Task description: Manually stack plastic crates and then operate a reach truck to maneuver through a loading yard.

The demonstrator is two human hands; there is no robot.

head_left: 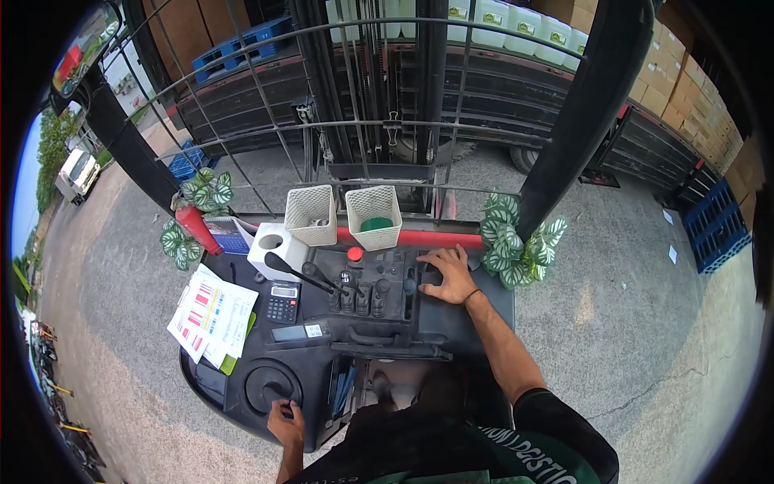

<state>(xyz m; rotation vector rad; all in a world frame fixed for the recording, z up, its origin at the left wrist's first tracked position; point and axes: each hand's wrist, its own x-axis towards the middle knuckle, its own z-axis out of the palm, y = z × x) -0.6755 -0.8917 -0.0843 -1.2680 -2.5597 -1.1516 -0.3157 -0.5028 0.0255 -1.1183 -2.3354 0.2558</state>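
Note:
I am at a forklift's black console. My left hand [287, 421] is closed at the near edge of the round black steering wheel [256, 385], its fingers around a knob that they mostly hide. My right hand [448, 274] is stretched over the console's right side, fingers apart and bent. Its thumb is beside a lever with a dark blue-grey knob [409, 286]; whether they touch I cannot tell. Left of that stand several black control levers [363, 298] and a red button [355, 255].
Printed sheets [211, 315], a calculator [282, 302], a white tissue box [270, 252] and two white baskets [311, 211] sit on the console. Leafy plants [516, 242] flank it. Beyond the bar guard and mast [367, 89] is a truck bed [258, 105] with pale jugs [524, 28] and cartons.

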